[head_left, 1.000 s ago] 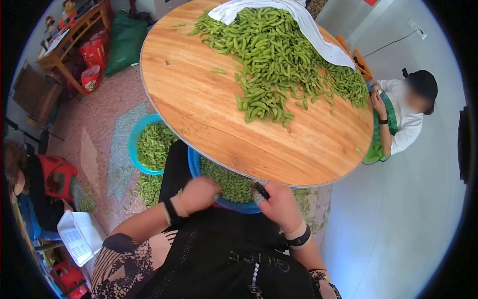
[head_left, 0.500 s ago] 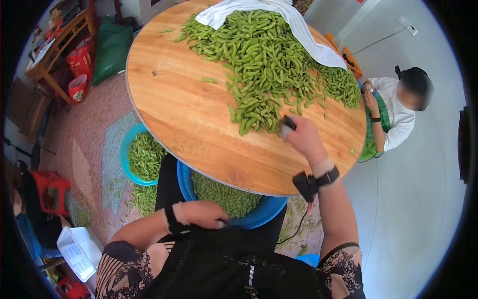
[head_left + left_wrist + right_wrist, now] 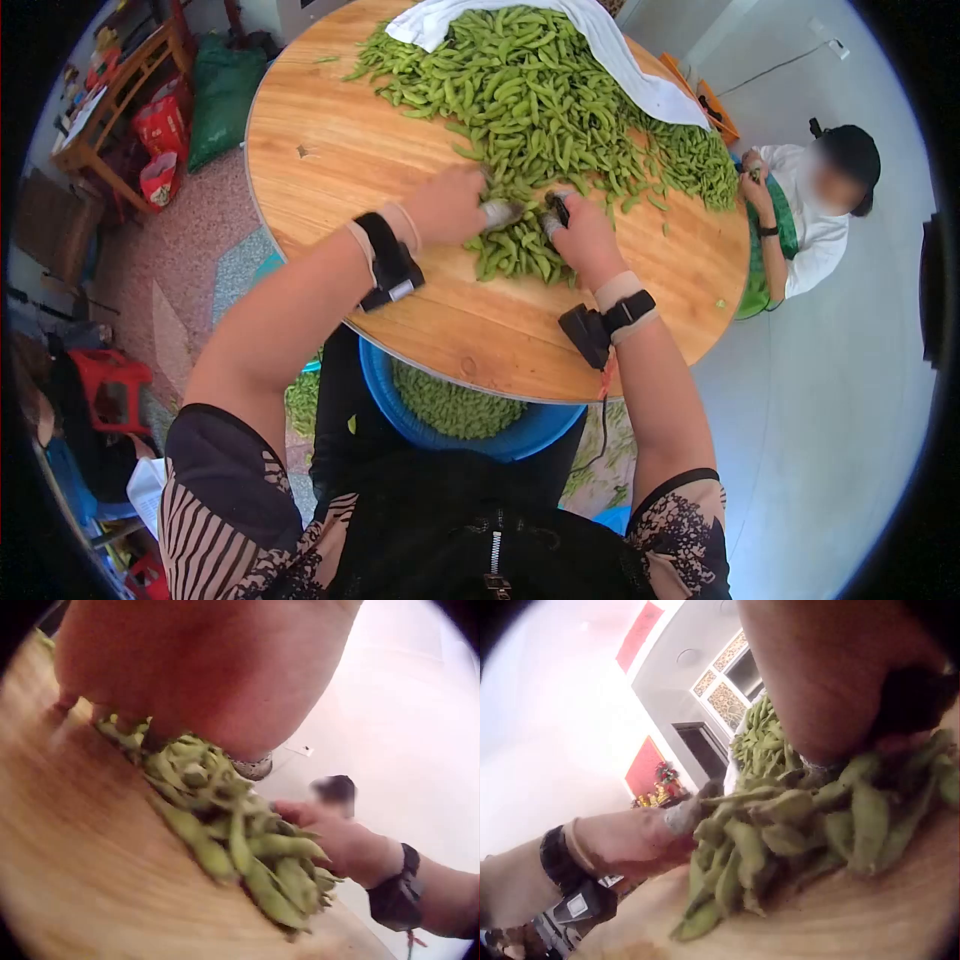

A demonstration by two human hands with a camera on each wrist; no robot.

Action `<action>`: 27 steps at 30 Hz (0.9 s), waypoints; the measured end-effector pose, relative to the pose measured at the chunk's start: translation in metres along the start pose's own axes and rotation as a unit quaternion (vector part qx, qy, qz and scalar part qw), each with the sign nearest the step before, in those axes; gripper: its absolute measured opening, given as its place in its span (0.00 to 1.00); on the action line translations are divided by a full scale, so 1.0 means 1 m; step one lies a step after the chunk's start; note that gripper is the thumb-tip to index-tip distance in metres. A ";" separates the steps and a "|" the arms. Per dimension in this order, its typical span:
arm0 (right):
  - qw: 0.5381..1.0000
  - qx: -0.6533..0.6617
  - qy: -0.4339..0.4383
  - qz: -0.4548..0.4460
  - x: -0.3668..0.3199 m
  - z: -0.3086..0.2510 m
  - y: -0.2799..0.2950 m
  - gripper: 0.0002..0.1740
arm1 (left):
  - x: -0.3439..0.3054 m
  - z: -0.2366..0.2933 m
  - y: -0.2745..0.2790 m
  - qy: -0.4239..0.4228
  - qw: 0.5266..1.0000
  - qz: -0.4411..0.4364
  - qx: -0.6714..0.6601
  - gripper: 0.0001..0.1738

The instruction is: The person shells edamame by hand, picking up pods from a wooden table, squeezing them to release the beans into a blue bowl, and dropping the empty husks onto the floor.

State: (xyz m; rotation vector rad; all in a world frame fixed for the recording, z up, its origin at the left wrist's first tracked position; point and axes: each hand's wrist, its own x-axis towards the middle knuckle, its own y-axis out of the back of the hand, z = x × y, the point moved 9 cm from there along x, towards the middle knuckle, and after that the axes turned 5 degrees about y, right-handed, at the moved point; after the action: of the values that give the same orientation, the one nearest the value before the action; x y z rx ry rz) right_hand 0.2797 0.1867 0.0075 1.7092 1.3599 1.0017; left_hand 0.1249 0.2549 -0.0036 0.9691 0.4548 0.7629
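Observation:
Green pods (image 3: 525, 250) lie heaped on the round wooden table (image 3: 340, 210). My left hand (image 3: 445, 208) touches the near end of the heap from the left, a grey wrap on its thumb. Facing it from the right, my right hand (image 3: 590, 240) holds a small black object (image 3: 558, 207) and touches the same pods. In the left wrist view, my left hand (image 3: 202, 667) rests over pods (image 3: 262, 859), its fingertips mostly hidden. The right wrist view shows pods (image 3: 780, 825) between my left hand (image 3: 634, 834) and my right hand (image 3: 832, 682).
A blue basin (image 3: 540, 430) holding small green beans (image 3: 455, 400) sits below the table edge, over the lap. White cloth (image 3: 640, 90) covers the heap's far side. A person (image 3: 810, 200) is at the table's right. A red stool (image 3: 110, 385) stands at left.
My left hand has moved up from the basin onto the table, to the heap's near end. My right hand rose from the basin rim to the pods and now sits slightly higher and further left.

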 end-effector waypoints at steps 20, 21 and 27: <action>0.968 -0.027 0.144 0.202 -0.124 -0.036 0.084 0.17 | -0.123 0.102 0.011 -0.137 0.964 0.178 -0.143 0.23; 0.971 0.010 0.159 0.178 -0.131 -0.048 0.089 0.17 | -0.123 0.107 0.013 -0.136 0.964 0.180 -0.142 0.23; 0.962 0.083 0.225 0.132 -0.168 -0.081 0.082 0.19 | -0.135 0.106 -0.047 0.056 0.876 -0.208 -0.431 0.11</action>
State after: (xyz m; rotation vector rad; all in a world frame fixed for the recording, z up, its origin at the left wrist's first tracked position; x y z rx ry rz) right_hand 0.2175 0.0122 0.0932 1.8964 1.5576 1.5382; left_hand 0.1225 0.0773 0.0113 -0.0215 0.3457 0.5337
